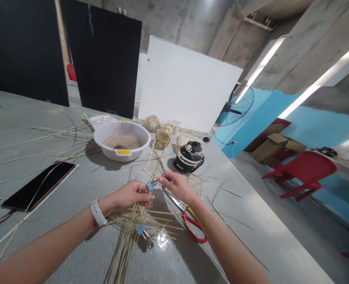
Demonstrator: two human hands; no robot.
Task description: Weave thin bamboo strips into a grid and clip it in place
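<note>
Long thin strips (127, 236) cross one another on the grey table in front of me. My left hand (137, 194), below a white wristband, has its fingers closed round the upper part of these strips. A blue clip (150, 186) with metal handles sits at the strips between my hands. My right hand (174, 184) pinches the clip's metal handles from the right. Lower down, a second blue clip (141, 230) is on the woven strips. Red-handled scissors (189, 225) lie partly beneath my right forearm.
A white basin (122, 154) of brownish water stands behind my hands, with woven balls (152, 123) and a black jug (184, 161) to its right. A phone (41, 185) lies at the left. Loose strips spread over the table; white and black panels stand behind.
</note>
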